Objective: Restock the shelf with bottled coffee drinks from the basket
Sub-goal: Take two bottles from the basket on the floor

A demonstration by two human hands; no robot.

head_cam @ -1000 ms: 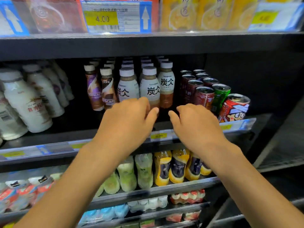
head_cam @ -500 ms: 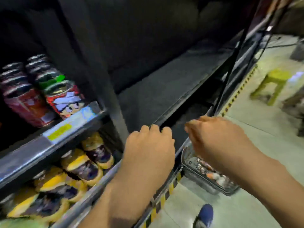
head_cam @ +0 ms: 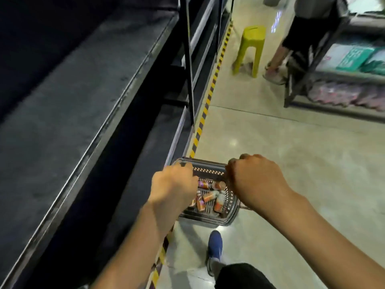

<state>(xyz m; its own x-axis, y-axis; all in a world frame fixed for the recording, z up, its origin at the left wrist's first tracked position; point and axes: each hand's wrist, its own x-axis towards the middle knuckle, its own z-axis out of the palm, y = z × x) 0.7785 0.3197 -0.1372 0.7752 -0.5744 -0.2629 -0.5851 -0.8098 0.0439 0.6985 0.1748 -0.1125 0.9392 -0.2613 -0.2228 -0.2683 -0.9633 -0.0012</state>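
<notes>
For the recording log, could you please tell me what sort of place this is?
Most likely a shop aisle: dark display shelving, a basket of bottled drinks on the floor, and a stocked rack opposite.

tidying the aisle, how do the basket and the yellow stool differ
The basket is dark, low and wide; the stool is yellow-green, tall and narrow. The basket lies close, beside the striped floor tape, and holds bottles; the stool stands farther down the aisle, near another person's legs. Both rest on the pale floor.
</notes>
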